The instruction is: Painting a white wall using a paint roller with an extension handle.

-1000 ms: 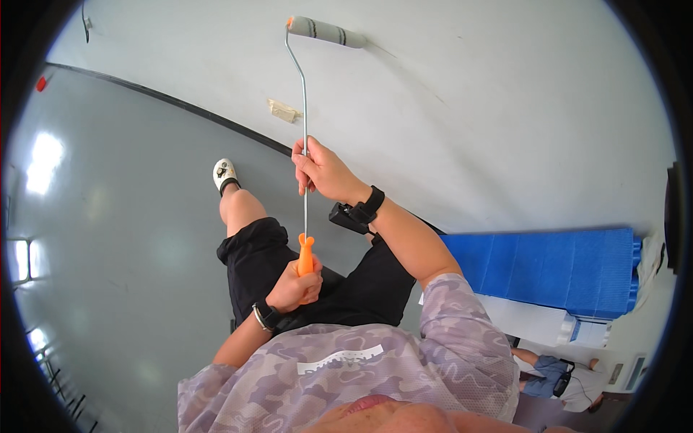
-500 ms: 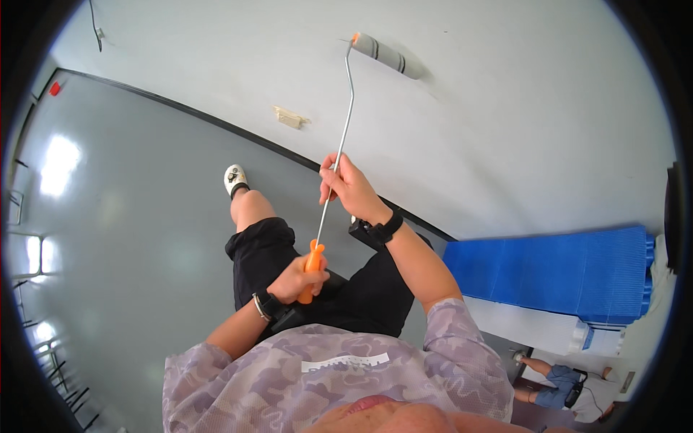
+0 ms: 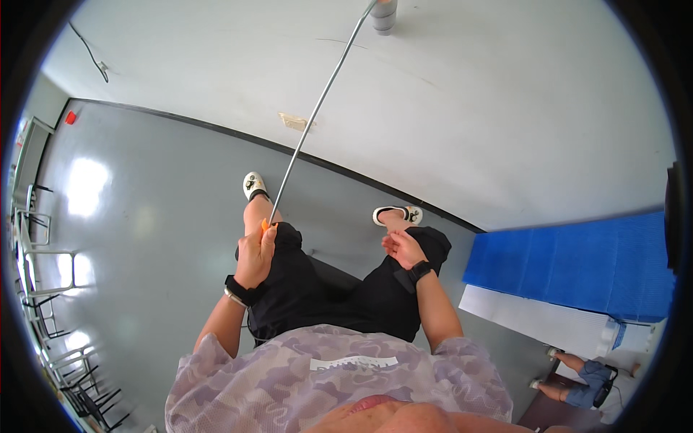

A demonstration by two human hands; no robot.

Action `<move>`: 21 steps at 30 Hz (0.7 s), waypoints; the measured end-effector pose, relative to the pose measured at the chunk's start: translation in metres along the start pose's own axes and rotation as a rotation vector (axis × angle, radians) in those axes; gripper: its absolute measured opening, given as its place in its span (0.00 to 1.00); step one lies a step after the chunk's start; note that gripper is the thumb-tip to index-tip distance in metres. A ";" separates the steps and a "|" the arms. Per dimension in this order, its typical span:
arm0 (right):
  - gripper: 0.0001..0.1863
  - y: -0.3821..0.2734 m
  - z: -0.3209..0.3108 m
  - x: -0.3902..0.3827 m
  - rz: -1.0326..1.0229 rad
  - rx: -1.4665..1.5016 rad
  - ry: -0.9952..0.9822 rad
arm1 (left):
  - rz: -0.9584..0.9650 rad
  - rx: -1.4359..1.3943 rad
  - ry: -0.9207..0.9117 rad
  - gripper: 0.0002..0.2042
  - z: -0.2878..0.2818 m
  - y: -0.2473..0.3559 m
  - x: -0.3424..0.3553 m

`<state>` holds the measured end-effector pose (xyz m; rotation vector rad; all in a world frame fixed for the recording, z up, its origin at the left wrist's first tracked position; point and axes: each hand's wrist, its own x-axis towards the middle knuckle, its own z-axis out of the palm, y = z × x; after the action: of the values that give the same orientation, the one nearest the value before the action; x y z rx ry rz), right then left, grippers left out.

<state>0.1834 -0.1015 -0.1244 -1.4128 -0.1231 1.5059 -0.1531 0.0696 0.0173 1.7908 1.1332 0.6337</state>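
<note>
A paint roller reaches up and away from me on its long bent metal rod. Its grey striped sleeve is at the wall, partly cut off by the top edge of the picture. My left hand is closed round the orange handle, most of which the fingers cover. Apart from the rod, my right hand hovers above my right leg, holding nothing, with its fingers loosely bent and apart.
A beige fitting sits low on the wall, and a dark cable hangs at far left. Blue corrugated sheets lie at right. Chairs line the left side; another person is at lower right.
The roller sleeve has gone higher up the wall and turned more upright. My right hand has let go of the rod and dropped back. My left hand has moved left and forward with the handle.
</note>
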 end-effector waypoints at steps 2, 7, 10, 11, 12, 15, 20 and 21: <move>0.08 0.003 -0.003 -0.004 0.004 0.218 0.024 | 0.022 0.038 0.036 0.17 0.008 -0.018 0.001; 0.05 0.003 -0.015 -0.002 0.024 0.234 0.060 | 0.017 0.134 0.065 0.17 0.013 -0.036 0.002; 0.05 0.003 -0.017 0.005 0.022 0.196 0.013 | -0.006 0.124 0.056 0.17 0.008 -0.038 0.001; 0.05 0.004 -0.016 0.006 0.019 0.199 0.005 | -0.012 0.168 0.060 0.17 0.006 -0.041 0.001; 0.05 0.006 -0.016 0.007 0.029 0.190 0.008 | -0.018 0.212 0.064 0.17 0.003 -0.043 -0.001; 0.05 0.009 -0.014 0.011 0.036 0.168 0.015 | -0.001 0.239 0.122 0.18 -0.003 -0.041 -0.006; 0.05 0.011 -0.020 0.011 0.020 0.137 0.027 | 0.006 0.147 0.102 0.18 -0.011 -0.012 -0.003; 0.06 0.011 -0.020 0.010 0.019 0.133 0.038 | 0.045 0.098 0.100 0.18 -0.013 -0.006 0.000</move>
<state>0.1943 -0.1104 -0.1444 -1.3382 0.0142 1.4741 -0.1656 0.0756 0.0182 1.8899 1.2116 0.7122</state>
